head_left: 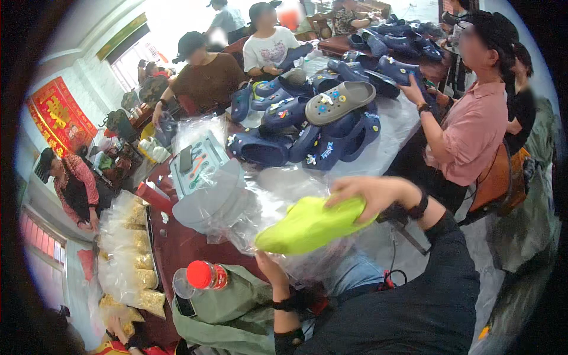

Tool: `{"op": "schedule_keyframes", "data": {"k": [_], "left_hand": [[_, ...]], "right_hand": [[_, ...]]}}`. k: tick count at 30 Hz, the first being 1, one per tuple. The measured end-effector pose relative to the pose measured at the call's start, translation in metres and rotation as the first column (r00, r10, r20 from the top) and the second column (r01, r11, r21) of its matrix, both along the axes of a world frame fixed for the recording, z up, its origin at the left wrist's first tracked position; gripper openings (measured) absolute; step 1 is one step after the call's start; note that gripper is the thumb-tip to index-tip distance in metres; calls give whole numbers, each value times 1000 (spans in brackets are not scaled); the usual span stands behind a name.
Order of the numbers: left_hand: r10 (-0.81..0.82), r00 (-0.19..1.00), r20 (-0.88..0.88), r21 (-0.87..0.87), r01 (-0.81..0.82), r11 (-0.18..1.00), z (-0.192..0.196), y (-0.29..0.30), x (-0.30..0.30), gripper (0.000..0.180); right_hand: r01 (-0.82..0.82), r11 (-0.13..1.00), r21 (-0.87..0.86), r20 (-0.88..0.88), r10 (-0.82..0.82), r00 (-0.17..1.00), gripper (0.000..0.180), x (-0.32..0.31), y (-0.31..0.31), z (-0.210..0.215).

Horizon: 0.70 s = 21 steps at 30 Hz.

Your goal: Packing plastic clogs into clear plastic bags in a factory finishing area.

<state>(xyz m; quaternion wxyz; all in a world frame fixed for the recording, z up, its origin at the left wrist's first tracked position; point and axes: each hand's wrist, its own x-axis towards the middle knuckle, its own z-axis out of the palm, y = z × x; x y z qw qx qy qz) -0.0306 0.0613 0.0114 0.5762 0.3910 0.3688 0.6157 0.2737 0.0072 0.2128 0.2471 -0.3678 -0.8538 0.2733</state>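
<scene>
A lime-green clog (313,226), smeared by motion, is held tilted in front of me above the table. My right hand (376,198) grips its right end from above, fingers wrapped over the side. At the lower left end, my left hand (272,271) holds it from below, its fingers partly hidden behind the clog. Crumpled clear plastic (278,189) lies just beneath and behind it. Beyond that rises a pile of navy clogs (260,145) with small colourful charms, topped by a grey clog (340,102).
A grey scale (204,189) with tools on it stands at left. Nearer are a red-lidded jar (204,275), a clear cup (185,284) and green cloth (236,310). Bags of yellow bits (139,254) line the left. A co-worker in pink (473,130) holds a clog at right; others sit beyond.
</scene>
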Motion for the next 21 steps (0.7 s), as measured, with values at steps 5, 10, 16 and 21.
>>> {"op": "schedule_keyframes", "data": {"k": [5,10,16,21], "left_hand": [[48,927,-372,64,-26,998,-46,12,-1,76],[-32,851,-525,-72,-7,997,-49,9,2,88],[32,706,-707,40,-5,999,-32,4,19,87],[191,749,-634,162,-112,980,-34,6,11,72]], "right_hand": [[224,972,-70,-301,-234,925,66,63,34,30],[634,725,271,-414,-506,756,62,61,126,45],[411,213,886,20,-905,425,50,80,242,25],[576,-91,813,-154,-986,61,41,100,277,-36]]}}
